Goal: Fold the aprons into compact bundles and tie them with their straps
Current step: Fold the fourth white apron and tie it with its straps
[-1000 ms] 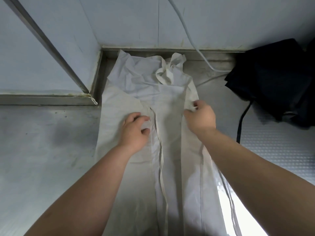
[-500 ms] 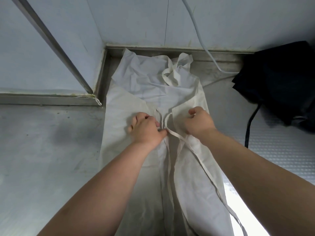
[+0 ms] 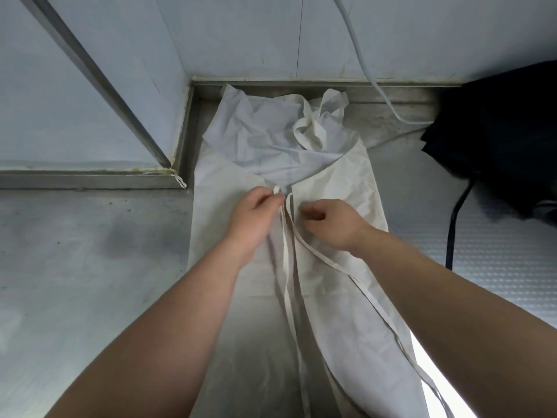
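The white apron [image 3: 337, 312] lay flat on the steel counter [image 3: 90, 267], its near end cut off. I counted two straps [image 3: 288, 282]. My left hand [image 3: 253, 218] pinched one; my right hand [image 3: 334, 221] curled, and I couldn't tell whether it held anything. Beyond lay one dark cloth [image 3: 497, 140], cropped.

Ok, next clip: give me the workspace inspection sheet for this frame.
Surface: steel worktop, scuffed and smudged.
Job's things: white apron laid lengthwise, both sides folded inward, neck loop bunched at the far end.
Clutter: dark cloth heap at far right.
Grips: left hand pinches the left strap; right hand curled beside the right strap, grip unclear.
Cables: white cable down the wall; black cord or strap below the heap.
Surroundings: pale wall panels, slanted metal bar.
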Action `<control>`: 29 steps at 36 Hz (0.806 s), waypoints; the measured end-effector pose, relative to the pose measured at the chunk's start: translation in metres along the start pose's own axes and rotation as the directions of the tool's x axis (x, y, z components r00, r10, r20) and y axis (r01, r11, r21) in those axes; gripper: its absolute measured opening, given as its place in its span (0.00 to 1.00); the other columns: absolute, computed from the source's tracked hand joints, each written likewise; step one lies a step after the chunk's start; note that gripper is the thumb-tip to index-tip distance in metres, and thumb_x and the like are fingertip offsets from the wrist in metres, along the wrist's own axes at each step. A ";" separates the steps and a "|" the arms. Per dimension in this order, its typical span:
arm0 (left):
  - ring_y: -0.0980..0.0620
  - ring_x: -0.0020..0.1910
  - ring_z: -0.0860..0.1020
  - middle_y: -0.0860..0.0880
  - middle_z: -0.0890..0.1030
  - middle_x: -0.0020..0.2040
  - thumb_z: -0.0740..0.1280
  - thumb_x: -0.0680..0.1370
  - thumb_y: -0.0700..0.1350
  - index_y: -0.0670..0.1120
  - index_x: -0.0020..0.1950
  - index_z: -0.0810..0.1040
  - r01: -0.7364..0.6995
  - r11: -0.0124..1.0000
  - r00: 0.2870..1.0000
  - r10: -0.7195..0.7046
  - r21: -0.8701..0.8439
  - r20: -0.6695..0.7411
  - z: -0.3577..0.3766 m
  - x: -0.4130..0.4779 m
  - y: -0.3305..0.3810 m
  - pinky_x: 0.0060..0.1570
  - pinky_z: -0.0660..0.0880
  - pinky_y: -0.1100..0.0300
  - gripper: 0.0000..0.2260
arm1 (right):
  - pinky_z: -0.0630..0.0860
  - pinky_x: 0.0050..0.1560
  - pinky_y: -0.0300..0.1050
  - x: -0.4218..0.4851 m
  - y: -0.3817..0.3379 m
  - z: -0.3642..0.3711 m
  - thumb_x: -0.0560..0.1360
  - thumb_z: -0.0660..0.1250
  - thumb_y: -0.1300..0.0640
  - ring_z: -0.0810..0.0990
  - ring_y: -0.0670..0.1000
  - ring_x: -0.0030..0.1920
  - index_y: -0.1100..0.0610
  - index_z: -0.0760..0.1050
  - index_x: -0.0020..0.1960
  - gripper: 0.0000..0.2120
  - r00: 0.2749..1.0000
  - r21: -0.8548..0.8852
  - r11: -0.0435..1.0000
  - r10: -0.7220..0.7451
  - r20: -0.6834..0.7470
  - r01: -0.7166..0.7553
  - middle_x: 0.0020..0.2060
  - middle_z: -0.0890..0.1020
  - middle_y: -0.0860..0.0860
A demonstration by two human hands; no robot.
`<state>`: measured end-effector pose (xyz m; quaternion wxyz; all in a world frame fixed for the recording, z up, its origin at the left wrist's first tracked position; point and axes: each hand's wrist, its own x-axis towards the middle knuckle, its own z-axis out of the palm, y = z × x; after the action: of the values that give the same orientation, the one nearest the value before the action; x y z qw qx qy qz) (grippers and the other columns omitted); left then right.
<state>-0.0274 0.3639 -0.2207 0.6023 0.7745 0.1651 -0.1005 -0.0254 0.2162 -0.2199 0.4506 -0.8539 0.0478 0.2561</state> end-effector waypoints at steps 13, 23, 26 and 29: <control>0.53 0.55 0.77 0.48 0.80 0.55 0.61 0.78 0.32 0.45 0.55 0.80 -0.149 0.962 0.951 0.076 0.228 0.301 0.000 0.009 -0.006 0.55 0.70 0.68 0.13 | 0.70 0.37 0.35 0.006 -0.011 -0.001 0.73 0.70 0.58 0.77 0.47 0.36 0.61 0.80 0.47 0.07 0.992 0.340 0.932 0.113 0.054 -0.124 0.36 0.80 0.51; 0.46 0.53 0.77 0.47 0.78 0.52 0.72 0.72 0.49 0.45 0.53 0.72 -0.116 0.744 0.990 0.035 0.658 0.135 0.017 0.025 -0.003 0.53 0.72 0.56 0.14 | 0.69 0.34 0.41 0.004 -0.001 -0.062 0.73 0.62 0.61 0.75 0.53 0.34 0.60 0.76 0.41 0.05 0.874 0.006 0.953 0.282 -0.395 -0.304 0.35 0.77 0.54; 0.44 0.56 0.76 0.44 0.79 0.55 0.68 0.75 0.47 0.44 0.54 0.74 -0.065 0.724 0.992 -0.025 0.687 0.121 0.016 0.029 -0.001 0.56 0.72 0.55 0.10 | 0.70 0.45 0.42 -0.004 0.000 -0.085 0.76 0.60 0.61 0.76 0.54 0.46 0.60 0.76 0.56 0.11 0.704 0.122 0.948 0.301 -0.643 -0.294 0.55 0.77 0.58; 0.44 0.58 0.76 0.44 0.79 0.57 0.63 0.78 0.43 0.44 0.55 0.76 -0.060 0.707 0.992 -0.037 0.705 0.121 0.016 0.031 0.005 0.55 0.70 0.57 0.08 | 0.63 0.47 0.37 -0.013 -0.004 -0.092 0.77 0.59 0.62 0.74 0.55 0.50 0.56 0.66 0.69 0.20 0.603 0.205 0.959 0.283 -0.746 -0.196 0.68 0.64 0.56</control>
<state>0.0037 0.3519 -0.2317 0.2695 0.9391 0.0709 -0.2011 0.0011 0.1435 -0.1686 0.3918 -0.8426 0.3616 -0.0761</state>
